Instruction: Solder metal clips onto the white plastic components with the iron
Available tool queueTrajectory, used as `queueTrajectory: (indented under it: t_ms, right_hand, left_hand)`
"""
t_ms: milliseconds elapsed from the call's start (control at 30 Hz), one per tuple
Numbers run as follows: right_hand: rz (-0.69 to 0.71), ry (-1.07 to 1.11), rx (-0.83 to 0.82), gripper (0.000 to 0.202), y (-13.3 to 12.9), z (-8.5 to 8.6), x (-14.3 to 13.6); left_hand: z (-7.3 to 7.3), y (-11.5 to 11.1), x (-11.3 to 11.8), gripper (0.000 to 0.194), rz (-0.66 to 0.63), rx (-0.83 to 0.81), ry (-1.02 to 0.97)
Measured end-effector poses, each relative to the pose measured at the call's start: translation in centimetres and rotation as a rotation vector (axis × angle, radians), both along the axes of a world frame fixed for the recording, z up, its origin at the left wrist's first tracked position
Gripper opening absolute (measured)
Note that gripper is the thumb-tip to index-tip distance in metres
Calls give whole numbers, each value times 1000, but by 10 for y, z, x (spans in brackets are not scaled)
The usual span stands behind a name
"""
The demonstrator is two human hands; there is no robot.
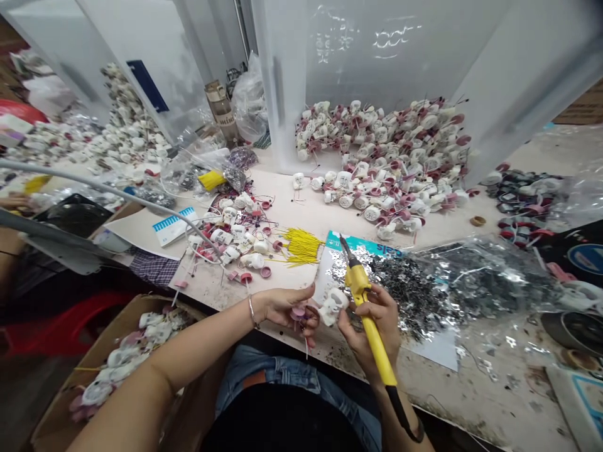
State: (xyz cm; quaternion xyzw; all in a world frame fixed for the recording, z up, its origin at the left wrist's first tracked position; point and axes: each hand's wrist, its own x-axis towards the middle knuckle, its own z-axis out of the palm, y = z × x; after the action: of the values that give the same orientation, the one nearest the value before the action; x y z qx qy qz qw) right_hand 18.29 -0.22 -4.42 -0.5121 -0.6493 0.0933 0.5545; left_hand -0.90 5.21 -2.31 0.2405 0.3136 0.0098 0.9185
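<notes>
My left hand [289,309], with a bracelet at the wrist, has its fingers closed on a small pink part [298,312] above the table's front edge. Close to its right, my right hand [374,320] holds a yellow soldering iron [375,345], its metal tip pointing up and away. The fingers of that same hand also touch a white plastic part [333,306], which hangs between my two hands. Beyond them lies a bundle of yellow wires [304,246]. Small shiny metal pieces [405,282] are heaped on a sheet to the right.
White and pink parts [381,157] are piled at the back, with a smaller group [235,232] left of the wires. A cardboard box [56,402] of parts stands lower left. A grey rod [108,193] crosses the left side. Clear plastic bags [499,282] lie right.
</notes>
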Motion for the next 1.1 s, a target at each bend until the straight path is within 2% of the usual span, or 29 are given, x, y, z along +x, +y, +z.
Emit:
queueTrajectory:
  t_ms: [100,167,233,333,433,500,567,667,733,833,1000,1100]
  right_hand:
    - [8,-75,29,18,2,-12,4]
    - [47,-123,24,15,2,-20,6]
    - [99,-171,-1,14,-1,-24,8]
    - [134,-193,-33,14,-6,-26,10]
    - [119,-165,-55,16,-9,-24,10]
    - [108,-152,-72,21,-8,-24,9]
    - [88,-142,-87,18,-4,-24,8]
    - [76,-132,-101,15,2,-24,9]
    - [97,-139,-99,15,4,-21,12]
    - [105,-150,-75,14,0,-16,14]
    - [49,-88,-39,14,-13,-6,5]
    - [74,-59,-61,13,-18,-2,1]
  left_hand:
    - [-2,0,-8,56,-47,-14,41]
    - [0,1,-14,58,-55,69,157]
    - [6,2,-22,58,-90,220,306]
    - [23,-3,-34,55,-133,646,577]
    - [38,-15,-43,47,-18,1191,963]
    - [41,-26,-42,32,-39,1364,1100]
    - [36,-36,-35,20,-157,1386,1079]
    - [23,-47,-19,17,-260,1453,1033]
    - [15,-52,-12,20,-276,1519,1094]
    - [9,-56,-10,15,-270,1534,1182]
    - [3,-52,-19,21,-131,1573,1287]
    - [5,-50,-23,13,-224,1552,1235]
